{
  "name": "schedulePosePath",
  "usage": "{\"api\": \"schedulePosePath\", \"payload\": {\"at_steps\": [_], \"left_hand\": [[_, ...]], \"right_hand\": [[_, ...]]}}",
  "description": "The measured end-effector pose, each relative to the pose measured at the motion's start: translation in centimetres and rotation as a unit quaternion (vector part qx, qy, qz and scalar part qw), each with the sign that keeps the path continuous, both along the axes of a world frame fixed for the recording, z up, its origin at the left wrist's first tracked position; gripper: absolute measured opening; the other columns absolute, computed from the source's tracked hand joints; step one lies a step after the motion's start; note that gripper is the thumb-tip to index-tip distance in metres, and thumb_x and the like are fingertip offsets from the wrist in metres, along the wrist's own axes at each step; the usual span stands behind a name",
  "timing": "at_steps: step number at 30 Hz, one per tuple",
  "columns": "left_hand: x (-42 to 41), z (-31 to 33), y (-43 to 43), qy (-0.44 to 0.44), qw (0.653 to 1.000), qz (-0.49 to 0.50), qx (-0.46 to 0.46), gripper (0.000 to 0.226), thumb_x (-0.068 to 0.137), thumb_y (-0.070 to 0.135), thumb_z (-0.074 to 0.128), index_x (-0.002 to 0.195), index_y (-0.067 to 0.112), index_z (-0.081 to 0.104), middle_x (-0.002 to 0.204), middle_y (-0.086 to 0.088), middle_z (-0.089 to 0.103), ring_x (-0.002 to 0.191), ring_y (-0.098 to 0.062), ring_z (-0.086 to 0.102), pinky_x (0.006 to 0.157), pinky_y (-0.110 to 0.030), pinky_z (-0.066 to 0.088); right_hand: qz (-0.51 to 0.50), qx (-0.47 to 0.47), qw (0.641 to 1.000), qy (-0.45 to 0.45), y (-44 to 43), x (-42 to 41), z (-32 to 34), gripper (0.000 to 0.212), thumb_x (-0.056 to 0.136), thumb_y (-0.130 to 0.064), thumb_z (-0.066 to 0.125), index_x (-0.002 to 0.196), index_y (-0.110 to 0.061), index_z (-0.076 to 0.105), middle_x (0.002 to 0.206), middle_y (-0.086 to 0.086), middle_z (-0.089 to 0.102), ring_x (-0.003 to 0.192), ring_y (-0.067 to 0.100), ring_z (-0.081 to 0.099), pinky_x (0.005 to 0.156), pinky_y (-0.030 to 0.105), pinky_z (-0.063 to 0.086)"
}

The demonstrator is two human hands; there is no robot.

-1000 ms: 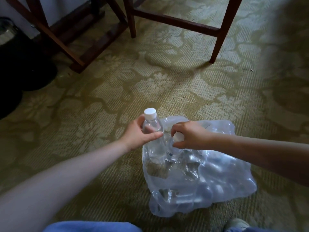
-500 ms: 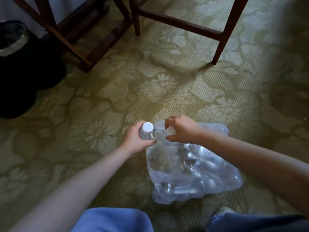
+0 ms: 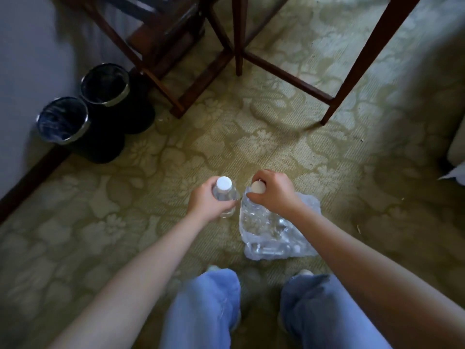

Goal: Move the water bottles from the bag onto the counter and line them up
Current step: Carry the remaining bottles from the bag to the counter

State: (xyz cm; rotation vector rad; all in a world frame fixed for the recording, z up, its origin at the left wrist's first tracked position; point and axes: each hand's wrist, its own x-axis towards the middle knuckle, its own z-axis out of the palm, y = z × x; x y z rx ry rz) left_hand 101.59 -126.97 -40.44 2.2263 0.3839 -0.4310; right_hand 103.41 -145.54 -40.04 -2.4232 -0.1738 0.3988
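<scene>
Grip: the left hand (image 3: 208,201) is clasping a water bottle (image 3: 224,194) round its shoulder, white cap upward. The right hand (image 3: 275,192) is pinching a second bottle (image 3: 252,214) by cap and neck, with the body hanging straight below the grip.

Change: a second ago both bottles were sitting in the mouth of the plastic bag (image 3: 281,238). The left one is now hanging clear, just left of the bag. The right one is overlapping the bag's near end, and whether it is fully out cannot be told. The bag is lying on the carpet (image 3: 151,187) below both grips, further off than before, with more bottles showing inside. The person appears to be standing up: both trouser legs (image 3: 206,311) are now showing beneath the arms.

Assessment: extraction is largely done for this pair. The carry is outstanding, and no counter is showing.
</scene>
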Motion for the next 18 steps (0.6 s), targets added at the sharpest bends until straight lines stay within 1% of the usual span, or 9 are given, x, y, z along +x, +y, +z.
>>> {"api": "schedulePosePath", "payload": {"at_steps": [2,5,7,10,13,16,18], "left_hand": [[-0.4,4.9,0.7,-0.003,1.0,0.011,0.002,0.064,0.055,0.027,0.09,0.112,0.021,0.062,0.102,0.004,0.067,0.097,-0.016,0.061,0.085,-0.028,0.05],[-1.7,12.7,1.9,-0.013,0.999,0.037,-0.005,0.064,0.055,0.024,0.09,0.113,0.019,0.062,0.105,-0.001,0.068,0.099,-0.019,0.062,0.088,-0.033,0.051],[-2.8,17.3,2.8,-0.022,0.998,0.061,-0.009,0.064,0.056,0.022,0.09,0.113,0.017,0.062,0.102,0.001,0.067,0.099,-0.019,0.062,0.086,-0.03,0.05],[-4.4,23.8,4.0,-0.032,0.995,0.092,-0.021,0.063,0.06,0.02,0.088,0.116,0.015,0.06,0.099,0.006,0.061,0.097,-0.014,0.058,0.08,-0.024,0.043],[-6.1,28.1,5.1,-0.038,0.989,0.139,-0.025,0.063,0.063,0.021,0.087,0.119,0.015,0.059,0.101,0.006,0.058,0.096,-0.012,0.056,0.08,-0.023,0.041],[-8.2,31.0,5.7,-0.043,0.982,0.183,-0.01,0.063,0.064,0.023,0.087,0.12,0.016,0.057,0.106,0.005,0.059,0.096,-0.011,0.053,0.079,-0.023,0.04],[-10.3,32.3,6.2,-0.059,0.971,0.233,-0.008,0.061,0.065,0.021,0.086,0.119,0.015,0.058,0.108,0.003,0.061,0.096,-0.011,0.053,0.079,-0.023,0.039]], "right_hand": [[-0.003,0.0,1.0,-0.008,1.1,-0.2,5.2,0.031,0.072,-0.031,0.077,0.095,-0.015,0.064,0.092,0.0,0.063,0.082,0.018,0.057,0.07,0.036,0.051],[0.007,-0.001,1.0,-0.027,2.6,-0.9,13.3,0.029,0.073,-0.031,0.076,0.095,-0.017,0.064,0.092,-0.001,0.063,0.082,0.016,0.057,0.069,0.034,0.051],[0.008,-0.008,1.0,-0.029,3.5,-1.6,18.1,0.029,0.073,-0.03,0.075,0.096,-0.016,0.064,0.093,-0.001,0.062,0.082,0.015,0.055,0.067,0.032,0.049],[-0.005,0.001,1.0,-0.028,5.2,-2.6,24.0,0.028,0.072,-0.03,0.074,0.093,-0.016,0.063,0.092,-0.002,0.063,0.082,0.017,0.057,0.066,0.031,0.047],[0.008,0.004,0.999,-0.037,7.0,-3.7,27.9,0.025,0.073,-0.028,0.071,0.093,-0.017,0.063,0.091,-0.003,0.061,0.082,0.016,0.055,0.064,0.028,0.042],[0.047,0.005,0.998,-0.048,8.2,-5.1,30.0,0.025,0.073,-0.027,0.07,0.094,-0.017,0.064,0.092,-0.004,0.061,0.083,0.016,0.055,0.064,0.028,0.043],[0.081,0.017,0.995,-0.054,9.2,-6.0,31.1,0.023,0.072,-0.025,0.07,0.092,-0.015,0.064,0.091,-0.003,0.061,0.082,0.016,0.054,0.063,0.028,0.043]]}}
